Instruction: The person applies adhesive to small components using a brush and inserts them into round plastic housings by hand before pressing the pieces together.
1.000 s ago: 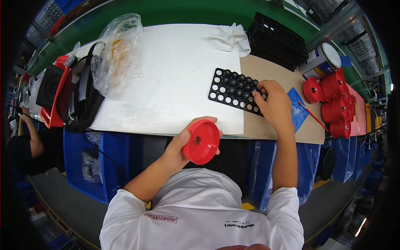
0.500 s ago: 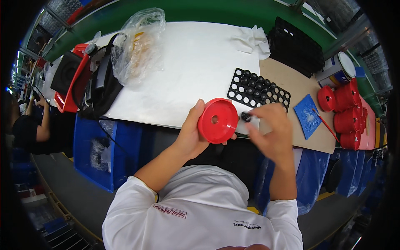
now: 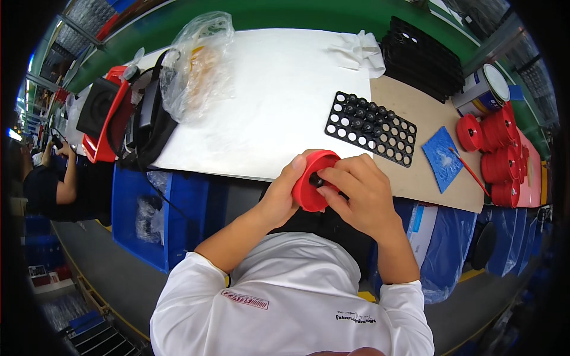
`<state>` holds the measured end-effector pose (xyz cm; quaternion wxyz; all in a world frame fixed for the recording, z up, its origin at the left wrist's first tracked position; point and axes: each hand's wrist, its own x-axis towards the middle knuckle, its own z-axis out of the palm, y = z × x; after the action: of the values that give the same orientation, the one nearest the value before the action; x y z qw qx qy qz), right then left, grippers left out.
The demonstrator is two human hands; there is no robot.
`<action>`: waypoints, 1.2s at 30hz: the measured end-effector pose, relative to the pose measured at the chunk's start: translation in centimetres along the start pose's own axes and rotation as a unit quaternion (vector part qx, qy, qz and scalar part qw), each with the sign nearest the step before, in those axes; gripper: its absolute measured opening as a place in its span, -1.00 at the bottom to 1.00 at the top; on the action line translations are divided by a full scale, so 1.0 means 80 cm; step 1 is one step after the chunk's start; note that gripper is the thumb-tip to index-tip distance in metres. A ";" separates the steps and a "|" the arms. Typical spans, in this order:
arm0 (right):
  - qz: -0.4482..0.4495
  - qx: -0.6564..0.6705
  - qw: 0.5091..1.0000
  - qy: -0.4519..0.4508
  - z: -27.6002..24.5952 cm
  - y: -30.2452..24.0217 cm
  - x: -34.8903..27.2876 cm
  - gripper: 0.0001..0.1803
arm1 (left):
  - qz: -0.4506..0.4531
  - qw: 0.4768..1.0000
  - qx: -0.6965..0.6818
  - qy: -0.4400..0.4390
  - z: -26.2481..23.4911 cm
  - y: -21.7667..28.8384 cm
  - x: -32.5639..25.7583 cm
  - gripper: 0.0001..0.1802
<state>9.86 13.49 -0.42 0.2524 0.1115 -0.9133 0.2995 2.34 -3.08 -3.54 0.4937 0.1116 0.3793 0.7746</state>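
At the near edge of the white-covered workbench (image 3: 273,89), a shallow round red cup (image 3: 303,194) is grasped in the left hand (image 3: 278,194), with the thumb laid along its rim. The cup is held tilted, its open side turned toward the right hand (image 3: 363,199). A small black knob (image 3: 316,180) is pinched between the right thumb and fingers and is held inside the cup; whether it is seated in the bottom cannot be told, since the fingers partly cover it.

Beyond the right hand, a perforated black tray (image 3: 395,160) is laid across the white covering and a brown board (image 3: 409,191). Some of its holes are filled with black knobs (image 3: 368,117); through others, the surface beneath is seen. To its right, a blue square sheet (image 3: 440,160) is crossed at one corner by a thin red brush (image 3: 472,172). Farther right, more red cups (image 3: 499,166) are piled beside a metal can (image 3: 480,92). Black trays (image 3: 421,59) are stacked at the back, next to a crumpled white cloth (image 3: 371,54).
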 end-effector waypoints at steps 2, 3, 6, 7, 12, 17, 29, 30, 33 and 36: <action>0.010 -0.018 1.000 0.009 -0.002 -0.006 -0.005 -0.67 | 0.062 0.997 0.037 0.035 0.004 -0.010 0.004 -0.35; 0.017 -0.020 0.999 0.020 0.002 -0.006 -0.007 -0.63 | 0.081 0.995 0.053 0.032 0.004 -0.010 0.003 -0.35; 0.022 0.005 0.998 0.065 0.026 -0.013 -0.002 -0.62 | 0.134 0.982 0.103 0.079 -0.007 -0.006 -0.008 -0.26; 0.027 0.016 0.997 0.071 0.027 -0.007 -0.008 -0.66 | 0.137 0.980 0.113 0.090 -0.009 -0.012 -0.003 -0.24; 0.049 0.050 0.992 0.108 0.042 -0.016 -0.016 -0.67 | 0.163 0.981 0.061 0.088 -0.017 -0.016 -0.010 -0.26; 0.068 0.043 0.989 0.123 0.037 -0.012 -0.023 -0.67 | 0.169 0.977 0.110 0.070 -0.012 -0.022 -0.004 -0.23; 0.327 0.717 0.616 -0.022 0.054 -0.010 -0.031 -0.79 | 0.277 0.763 0.583 -0.028 -0.007 0.021 -0.013 0.09; 0.328 0.761 0.559 -0.027 0.059 -0.011 -0.035 -0.77 | 0.247 0.773 0.579 -0.082 -0.011 0.033 -0.014 0.11; 0.390 0.813 0.431 0.031 0.063 -0.036 -0.036 -0.72 | 0.171 0.760 0.608 -0.152 -0.012 0.061 -0.019 0.16; 0.313 0.829 0.463 0.015 0.088 -0.028 -0.049 -0.67 | 0.175 0.763 0.609 -0.130 0.010 0.075 -0.023 0.28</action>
<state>11.19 7.67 -6.23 -0.0560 -0.0295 -0.2058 0.9765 -0.39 -5.62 1.60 0.2228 0.5528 0.6772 0.4315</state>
